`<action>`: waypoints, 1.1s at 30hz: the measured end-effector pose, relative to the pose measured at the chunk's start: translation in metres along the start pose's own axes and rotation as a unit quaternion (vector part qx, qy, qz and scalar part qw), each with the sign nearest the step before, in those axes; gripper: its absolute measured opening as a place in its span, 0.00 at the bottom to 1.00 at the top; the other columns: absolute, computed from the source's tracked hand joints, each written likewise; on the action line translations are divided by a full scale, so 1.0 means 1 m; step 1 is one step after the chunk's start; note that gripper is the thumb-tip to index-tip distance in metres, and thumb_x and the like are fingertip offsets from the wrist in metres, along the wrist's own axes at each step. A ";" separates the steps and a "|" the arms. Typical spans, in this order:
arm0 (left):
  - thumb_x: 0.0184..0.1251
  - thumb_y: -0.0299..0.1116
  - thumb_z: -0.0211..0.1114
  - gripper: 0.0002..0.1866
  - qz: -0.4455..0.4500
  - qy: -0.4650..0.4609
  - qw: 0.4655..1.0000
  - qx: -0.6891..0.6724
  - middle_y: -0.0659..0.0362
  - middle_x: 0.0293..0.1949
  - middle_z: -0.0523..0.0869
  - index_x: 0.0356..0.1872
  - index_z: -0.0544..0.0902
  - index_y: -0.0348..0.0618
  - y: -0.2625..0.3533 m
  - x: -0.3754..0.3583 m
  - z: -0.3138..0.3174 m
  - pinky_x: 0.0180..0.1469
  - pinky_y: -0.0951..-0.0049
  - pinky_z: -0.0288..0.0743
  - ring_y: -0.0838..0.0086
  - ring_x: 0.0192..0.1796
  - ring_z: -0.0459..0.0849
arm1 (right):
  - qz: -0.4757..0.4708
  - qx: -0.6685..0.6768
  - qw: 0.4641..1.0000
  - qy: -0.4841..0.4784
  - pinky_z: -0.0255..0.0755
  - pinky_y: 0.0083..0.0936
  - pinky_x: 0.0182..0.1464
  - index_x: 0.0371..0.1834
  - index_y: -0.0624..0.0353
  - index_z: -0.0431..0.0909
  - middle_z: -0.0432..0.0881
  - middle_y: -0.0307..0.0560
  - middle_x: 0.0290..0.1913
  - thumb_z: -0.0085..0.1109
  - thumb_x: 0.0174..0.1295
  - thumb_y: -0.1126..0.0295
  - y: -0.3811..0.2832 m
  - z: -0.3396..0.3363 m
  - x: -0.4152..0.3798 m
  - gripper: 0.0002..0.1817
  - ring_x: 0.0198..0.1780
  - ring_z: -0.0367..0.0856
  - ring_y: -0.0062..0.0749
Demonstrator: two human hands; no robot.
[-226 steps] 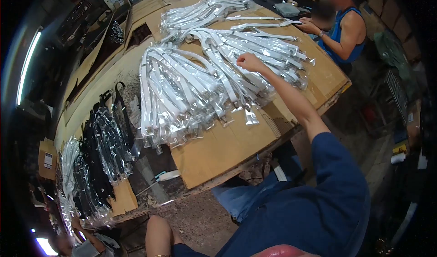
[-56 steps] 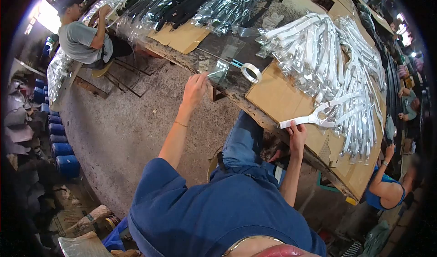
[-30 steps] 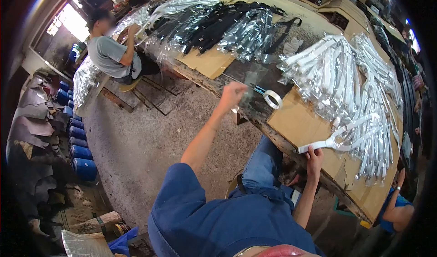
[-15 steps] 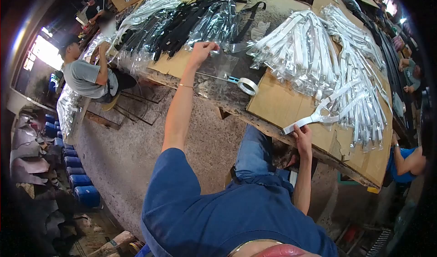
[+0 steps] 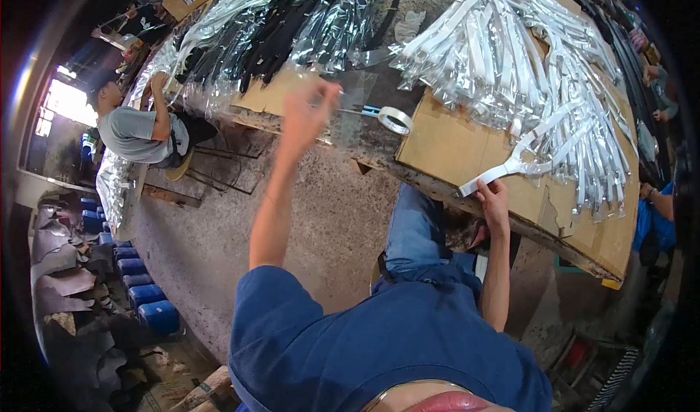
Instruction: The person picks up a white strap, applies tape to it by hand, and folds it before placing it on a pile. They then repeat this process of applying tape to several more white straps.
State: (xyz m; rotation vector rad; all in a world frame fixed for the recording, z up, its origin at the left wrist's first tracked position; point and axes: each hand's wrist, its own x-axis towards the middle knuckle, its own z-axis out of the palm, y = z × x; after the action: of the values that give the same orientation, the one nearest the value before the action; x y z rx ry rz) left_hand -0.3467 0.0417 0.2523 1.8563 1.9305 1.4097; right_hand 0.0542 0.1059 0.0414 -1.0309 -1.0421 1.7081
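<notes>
My left hand (image 5: 306, 113) is raised at the near table edge, its fingers smeared by motion; whether it holds anything is unclear. Close to it on the table lie a clear plastic sheet (image 5: 359, 87) and a roll of white tape (image 5: 394, 120) beside a small blue item (image 5: 371, 111). My right hand (image 5: 494, 199) pinches the near end of a white forked strap (image 5: 499, 172) over the cardboard (image 5: 445, 138). Beyond it, the strap's branches rest by a heap of bagged white straps (image 5: 580, 142).
Black straps (image 5: 288, 40) and more bagged straps (image 5: 481, 55) cover the table's far side. A seated person (image 5: 138, 127) is at the left, with blue containers (image 5: 158, 316) on the floor below. Another person's arm (image 5: 660, 202) shows at the right edge.
My left hand has moved down and slightly left, towards me, and is blurred. My right hand still holds the strap. The whole view has shifted slightly.
</notes>
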 end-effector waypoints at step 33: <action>0.55 0.25 0.73 0.05 -0.272 -0.297 0.877 -0.262 0.59 0.26 0.87 0.30 0.86 0.34 0.034 -0.145 0.201 0.34 0.81 0.77 0.80 0.29 0.84 | 0.057 0.236 0.969 -0.038 0.79 0.33 0.55 0.69 0.61 0.53 0.78 0.57 0.52 0.62 0.59 0.82 -0.020 0.033 -0.039 0.36 0.53 0.81 0.41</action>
State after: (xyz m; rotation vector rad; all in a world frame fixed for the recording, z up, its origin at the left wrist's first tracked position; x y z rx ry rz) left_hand -0.1576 0.0190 0.0902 1.1631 1.4008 0.9008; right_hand 0.0403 0.0678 0.0781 -0.7312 -0.5820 1.9762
